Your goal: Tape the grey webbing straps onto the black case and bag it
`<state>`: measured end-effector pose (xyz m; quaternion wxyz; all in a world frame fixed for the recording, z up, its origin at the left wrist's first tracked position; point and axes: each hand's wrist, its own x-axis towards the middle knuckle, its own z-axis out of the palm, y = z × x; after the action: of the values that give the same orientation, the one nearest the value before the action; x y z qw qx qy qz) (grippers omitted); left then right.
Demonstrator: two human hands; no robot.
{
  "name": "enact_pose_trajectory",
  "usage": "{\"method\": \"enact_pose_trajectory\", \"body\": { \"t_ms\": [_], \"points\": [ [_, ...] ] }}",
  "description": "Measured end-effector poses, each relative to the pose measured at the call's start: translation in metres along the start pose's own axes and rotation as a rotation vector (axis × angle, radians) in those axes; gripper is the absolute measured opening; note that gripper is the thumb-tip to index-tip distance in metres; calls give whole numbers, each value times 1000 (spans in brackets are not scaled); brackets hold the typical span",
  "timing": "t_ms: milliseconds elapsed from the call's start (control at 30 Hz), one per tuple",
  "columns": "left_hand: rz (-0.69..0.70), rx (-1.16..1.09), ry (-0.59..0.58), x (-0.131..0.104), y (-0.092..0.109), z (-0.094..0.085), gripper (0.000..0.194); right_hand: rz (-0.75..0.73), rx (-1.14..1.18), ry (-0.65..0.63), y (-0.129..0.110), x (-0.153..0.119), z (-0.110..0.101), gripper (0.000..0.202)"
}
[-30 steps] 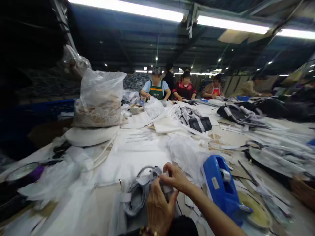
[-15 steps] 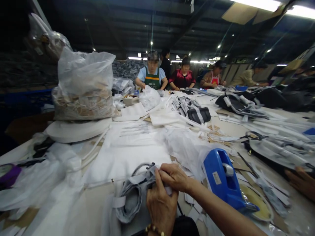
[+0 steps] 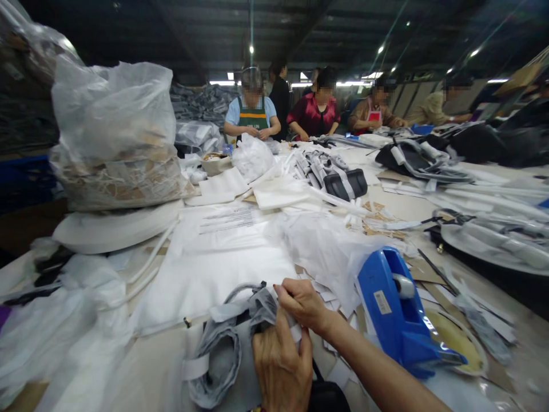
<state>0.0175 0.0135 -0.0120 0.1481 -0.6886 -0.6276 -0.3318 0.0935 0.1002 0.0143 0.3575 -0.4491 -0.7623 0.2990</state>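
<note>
Step in hand: I am looking down at both hands working on a grey shoe upper (image 3: 223, 349) with white paper bands on it. I think I am wrapping or pinching a band at its top edge.

Left hand: my left hand (image 3: 281, 366) is coming up from 6 o'clock. Its fingers are curled tight over the grey piece, so it is gripping it and pressing it down.

Right hand: my right hand (image 3: 302, 303) is coming in from 4 o'clock. Its fingertips are pinching the top fold of the grey piece, right next to the left hand. The 2 hands are touching each other.

Where the grey piece is: it is lying on the table (image 3: 158, 366) at 6 o'clock, right in front of me, partly hidden under my left hand.

Close by: a blue tape dispenser (image 3: 397, 315) is sitting at 4 o'clock, just beside my right arm. A white sheet with print (image 3: 223, 252) is lying at 12 o'clock, just past the grey piece.

Farther off: a big clear bag of scraps (image 3: 115, 137) is standing at 10 o'clock on a white roll (image 3: 111, 229). Other people (image 3: 251, 111) are working at the far end, at 12 o'clock, well apart from me.

Next move, my guess: it is calling for a steady left grip while the right fingers are pulling the band snug. The tape is near if the band needs sticking.

What I cannot tell: I cannot see what lies under my left palm.
</note>
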Motion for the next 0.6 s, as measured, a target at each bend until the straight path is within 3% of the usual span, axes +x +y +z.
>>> {"method": "enact_pose_trajectory", "body": {
  "t_ms": [200,333,600],
  "points": [
    [93,3,184,-7,-6,0,35,10,21,-28,-1,6,0,31],
    [212,-29,138,-11,-10,1,30,35,34,-32,-1,8,0,32],
    [23,-51,19,-14,-2,3,25,77,63,8,2,7,8,33]
  ]
}}
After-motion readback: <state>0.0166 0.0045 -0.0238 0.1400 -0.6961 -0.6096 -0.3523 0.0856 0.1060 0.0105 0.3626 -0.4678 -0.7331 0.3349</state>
